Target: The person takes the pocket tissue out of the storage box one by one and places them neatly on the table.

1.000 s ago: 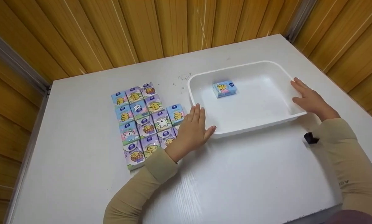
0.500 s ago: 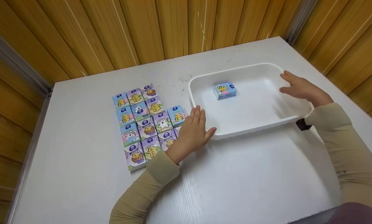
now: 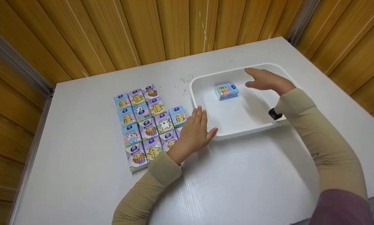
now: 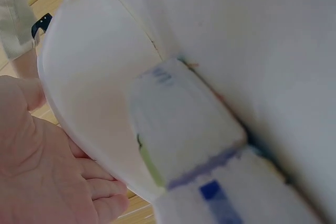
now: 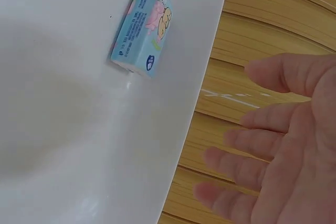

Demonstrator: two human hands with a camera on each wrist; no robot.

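A white tray [image 3: 243, 132] holds one blue tissue pack [image 3: 226, 92] near its back left corner; the right wrist view shows that tissue pack [image 5: 140, 31] lying on the tray floor. My left hand [image 3: 194, 134] rests at the tray's left front corner with straight fingers, and the left wrist view shows the hand [image 4: 52, 166] at the tray's rim. Over the tray, to the right of the blue pack, hovers my right hand [image 3: 266, 80]. Its thumb and fingers are spread, and nothing lies between them.
Several purple and blue tissue packs [image 3: 143, 125] lie in close rows on the white table [image 3: 80, 187], left of the tray. One blue pack [image 3: 178, 115] stands out on their right side, partly behind my left hand. Wooden panelling [image 3: 174, 28] rises behind the table.
My right hand has left the tray's right edge and moved left over the tray towards the blue tissue pack. My left hand has stayed at the left front corner.
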